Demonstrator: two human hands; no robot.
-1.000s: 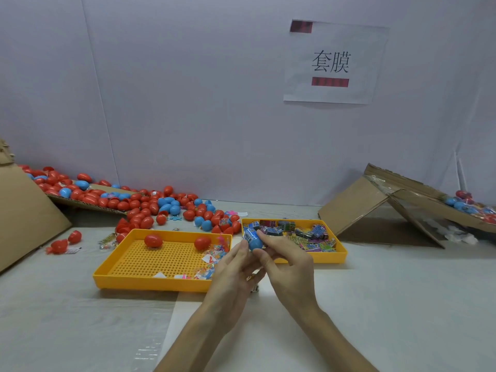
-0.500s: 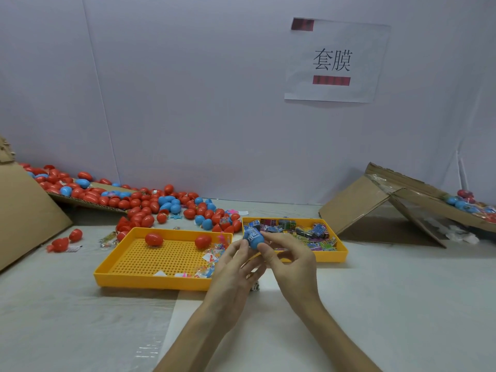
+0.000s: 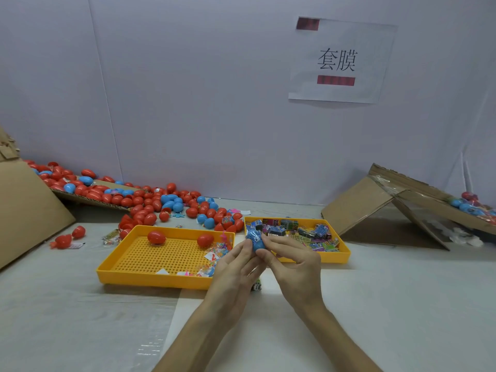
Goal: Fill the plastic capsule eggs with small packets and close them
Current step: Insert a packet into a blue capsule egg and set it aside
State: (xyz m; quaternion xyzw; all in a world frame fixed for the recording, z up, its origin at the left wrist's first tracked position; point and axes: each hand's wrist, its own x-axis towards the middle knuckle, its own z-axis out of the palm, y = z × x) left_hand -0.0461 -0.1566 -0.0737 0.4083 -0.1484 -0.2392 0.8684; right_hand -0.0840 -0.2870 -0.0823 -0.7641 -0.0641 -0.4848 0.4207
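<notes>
The left hand (image 3: 236,267) and right hand (image 3: 292,264) each keep a curled fingertip grip on the blue egg (image 3: 258,244), held above the packet tray's (image 3: 345,257) near edge, so what looks like a packet (image 3: 253,235) poking out should be tucked fully in before the halves are squeezed squarely together.

The capsule egg (image 3: 257,244) is blue, with a blue-and-white printed packet (image 3: 252,234) at its top. At 9 o'clock, a perforated yellow tray (image 3: 150,281) carries two red eggs (image 3: 156,237). At 3 o'clock, a second yellow tray (image 3: 332,257) holds multicoloured printed packets (image 3: 295,229). At 10 o'clock, red and blue eggs (image 3: 150,202) heap by brown cardboard (image 3: 26,210). The sign (image 3: 341,60) is white, with black characters and red bars.
</notes>
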